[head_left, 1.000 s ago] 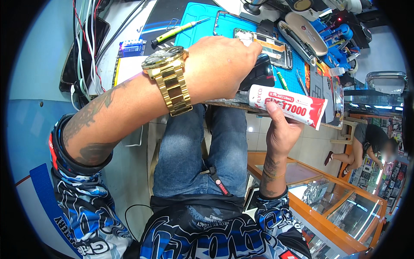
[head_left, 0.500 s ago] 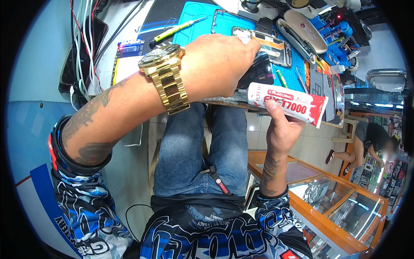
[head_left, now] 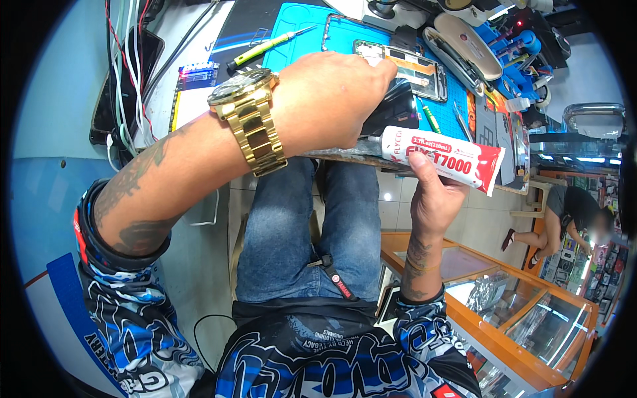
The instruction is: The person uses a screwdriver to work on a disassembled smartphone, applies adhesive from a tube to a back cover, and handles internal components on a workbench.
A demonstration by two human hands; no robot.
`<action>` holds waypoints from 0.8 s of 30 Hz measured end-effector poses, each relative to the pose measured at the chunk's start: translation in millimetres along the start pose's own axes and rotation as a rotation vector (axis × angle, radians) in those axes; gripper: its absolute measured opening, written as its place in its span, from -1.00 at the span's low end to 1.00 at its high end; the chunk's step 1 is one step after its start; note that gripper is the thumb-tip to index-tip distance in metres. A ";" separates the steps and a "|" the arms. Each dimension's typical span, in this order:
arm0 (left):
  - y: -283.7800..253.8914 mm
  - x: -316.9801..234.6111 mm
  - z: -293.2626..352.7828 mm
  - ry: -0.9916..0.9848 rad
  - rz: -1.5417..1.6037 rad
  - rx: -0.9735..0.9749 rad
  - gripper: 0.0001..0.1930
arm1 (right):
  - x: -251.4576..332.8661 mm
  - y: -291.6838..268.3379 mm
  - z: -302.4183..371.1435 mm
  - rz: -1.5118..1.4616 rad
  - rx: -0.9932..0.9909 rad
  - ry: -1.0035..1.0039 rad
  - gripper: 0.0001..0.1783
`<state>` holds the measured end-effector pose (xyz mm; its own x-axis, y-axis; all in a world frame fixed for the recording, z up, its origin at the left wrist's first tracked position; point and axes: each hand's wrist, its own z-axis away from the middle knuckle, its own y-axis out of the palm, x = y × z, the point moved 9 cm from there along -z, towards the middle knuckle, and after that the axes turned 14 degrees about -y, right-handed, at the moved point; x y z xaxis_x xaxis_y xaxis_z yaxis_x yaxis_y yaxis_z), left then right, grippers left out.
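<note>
While the right hand [head_left: 434,199] grips a soft white and red glue tube [head_left: 443,157] just off the bench edge, I see its nozzle vanish behind the left hand [head_left: 332,99]. That hand, above a chunky gold watch [head_left: 249,116], curls over a glossy dark phone [head_left: 391,109]; most of it is hidden. Beyond the tube lies a blue mat [head_left: 298,30] with a bare phone frame [head_left: 405,63] and a green screwdriver [head_left: 269,48], little free space.

I see a chunky gold link watch [head_left: 249,119] on my left wrist, tattoos along both forearms, thin gold bracelet [head_left: 419,266] on the right. Blue, black and white patterned jersey sleeves [head_left: 126,312] pushed up, blue jeans [head_left: 298,232].
</note>
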<state>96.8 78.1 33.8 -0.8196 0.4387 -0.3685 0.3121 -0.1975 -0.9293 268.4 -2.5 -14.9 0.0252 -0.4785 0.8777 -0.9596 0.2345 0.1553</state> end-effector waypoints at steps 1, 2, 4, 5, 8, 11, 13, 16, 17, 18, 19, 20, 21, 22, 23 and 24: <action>0.3 0.7 0.4 -0.002 0.000 0.001 -0.35 | -0.2 1.2 0.0 -0.004 0.006 0.001 -0.68; 0.5 1.0 0.6 -0.004 0.003 -0.005 -0.35 | -0.8 0.3 0.0 -0.004 -0.003 -0.001 -0.68; 0.7 1.3 0.6 -0.006 0.007 -0.016 -0.35 | -1.8 -1.7 -0.2 -0.005 -0.021 -0.006 -0.69; 0.4 1.4 0.8 -0.005 0.003 -0.020 -0.35 | -1.3 -0.2 -0.1 -0.009 -0.014 -0.003 -0.69; -0.4 1.3 0.9 -0.001 -0.003 -0.026 -0.34 | 0.5 2.2 0.3 -0.012 0.001 -0.002 -0.68; -1.2 1.8 0.9 -0.006 0.003 -0.021 -0.34 | -0.6 -0.9 -0.3 -0.008 -0.009 -0.018 -0.67; -1.3 1.6 1.1 -0.016 0.010 -0.017 -0.34 | -1.0 -6.0 -1.7 -0.005 -0.030 -0.030 -0.67; -2.2 0.0 1.8 0.006 -0.004 -0.024 -0.35 | -1.1 -3.4 -0.7 -0.007 -0.015 0.002 -0.67; -1.4 0.4 1.5 0.003 -0.007 -0.017 -0.36 | -0.6 -2.0 -0.2 -0.009 -0.011 -0.002 -0.67; -0.9 0.7 1.2 0.000 -0.011 -0.011 -0.36 | -0.6 -0.1 0.3 -0.011 -0.007 -0.007 -0.67; -0.8 1.2 1.1 -0.004 -0.015 -0.005 -0.36 | -0.4 1.5 0.2 -0.015 -0.001 -0.010 -0.67; -1.0 0.9 1.2 -0.004 -0.012 -0.007 -0.36 | -0.3 -0.3 -0.3 -0.011 -0.008 -0.012 -0.67; -1.1 0.6 1.3 -0.003 -0.009 -0.009 -0.35 | -0.4 -3.4 -1.0 -0.006 -0.016 -0.015 -0.67; -1.6 0.9 1.8 -0.006 -0.007 -0.012 -0.35 | -1.1 -5.5 -1.7 -0.004 -0.021 -0.017 -0.67; -1.9 1.4 2.2 -0.009 -0.006 -0.011 -0.34 | -2.0 -6.7 -2.2 -0.009 -0.025 -0.019 -0.67; -2.2 1.9 2.6 -0.012 -0.005 -0.010 -0.34 | -3.1 -7.8 -2.7 -0.014 -0.030 -0.021 -0.67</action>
<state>93.3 77.1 35.3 -0.8267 0.4292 -0.3638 0.3130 -0.1864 -0.9313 276.6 -0.6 -17.6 0.0327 -0.4994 0.8657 -0.9504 0.2526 0.1816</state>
